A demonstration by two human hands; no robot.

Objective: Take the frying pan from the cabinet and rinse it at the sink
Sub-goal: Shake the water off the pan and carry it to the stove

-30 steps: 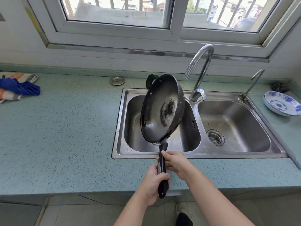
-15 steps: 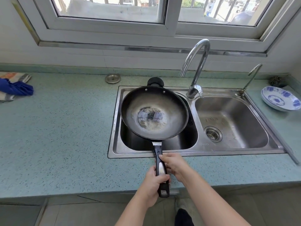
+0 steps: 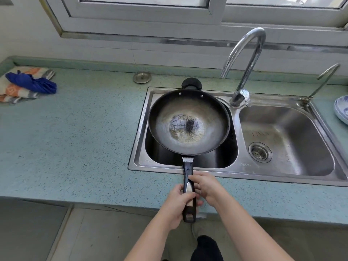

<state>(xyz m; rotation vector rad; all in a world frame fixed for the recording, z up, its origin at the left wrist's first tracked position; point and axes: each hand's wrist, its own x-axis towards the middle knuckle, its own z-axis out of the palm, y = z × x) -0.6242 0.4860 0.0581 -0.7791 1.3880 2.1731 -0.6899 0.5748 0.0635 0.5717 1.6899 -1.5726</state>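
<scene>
The left hand point(image 3: 177, 206) curls round the end of the frying pan point(image 3: 188, 121) handle point(image 3: 188, 170). The right hand point(image 3: 205, 187) pinches it just ahead. The pan sits level over the left basin of the sink point(image 3: 237, 129), set in a counter point(image 3: 75, 138). The faucet point(image 3: 244, 63) arches beside the pan, and cloths point(image 3: 28, 85) lie far left.

One frying pan point(image 3: 189, 122), two hands point(image 3: 177, 203) point(image 3: 206, 186), two taps point(image 3: 247, 72) point(image 3: 320, 85), one dish point(image 3: 342, 108).

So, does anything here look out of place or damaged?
Two small things. The frying pan shows a pale, worn patch in its middle. A round metal disc, perhaps a sink plug, lies on the countertop behind the sink, not in a drain.
</scene>
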